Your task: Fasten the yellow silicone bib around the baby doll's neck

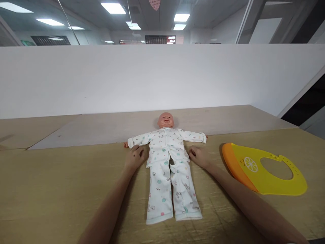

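Loosely, the left hand (135, 157) and right hand (199, 157) are curled into fists on the worktop (63, 189); between them a pajama-clad baby doll (165, 149) is laid face-up, and right of the right hand a yellow-and-orange bib (257, 178) is set.

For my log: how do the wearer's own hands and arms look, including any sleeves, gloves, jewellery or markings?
The left hand and right hand are ungloved, with no rings or watch visible. The back of the left hand bears a small, dark, roundish spot; its nature is unclear. No sleeve can be made out on either slender forearm.
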Available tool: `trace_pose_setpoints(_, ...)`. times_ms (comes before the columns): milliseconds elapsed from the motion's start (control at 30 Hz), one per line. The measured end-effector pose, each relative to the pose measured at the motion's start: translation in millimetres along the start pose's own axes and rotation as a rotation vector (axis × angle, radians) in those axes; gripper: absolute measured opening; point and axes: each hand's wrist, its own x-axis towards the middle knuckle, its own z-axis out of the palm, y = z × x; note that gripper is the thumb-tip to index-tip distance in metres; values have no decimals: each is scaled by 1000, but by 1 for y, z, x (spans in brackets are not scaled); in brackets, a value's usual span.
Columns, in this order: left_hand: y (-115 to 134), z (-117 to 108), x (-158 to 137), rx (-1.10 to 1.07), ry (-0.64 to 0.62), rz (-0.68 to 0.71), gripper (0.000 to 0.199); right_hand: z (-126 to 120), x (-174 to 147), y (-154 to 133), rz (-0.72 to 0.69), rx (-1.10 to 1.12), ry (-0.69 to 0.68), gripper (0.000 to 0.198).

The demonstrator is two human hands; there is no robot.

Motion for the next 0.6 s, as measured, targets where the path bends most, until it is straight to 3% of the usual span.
trace_pose_setpoints(133, 1, -2, -1, 22, -53, -23, 22, 2, 2, 3, 60, -10, -1, 16)
trace_pose_setpoints(600, 2, 1, -1, -15, -128, -33, 22, -5, 0, -2, 2, 12, -20, 15)
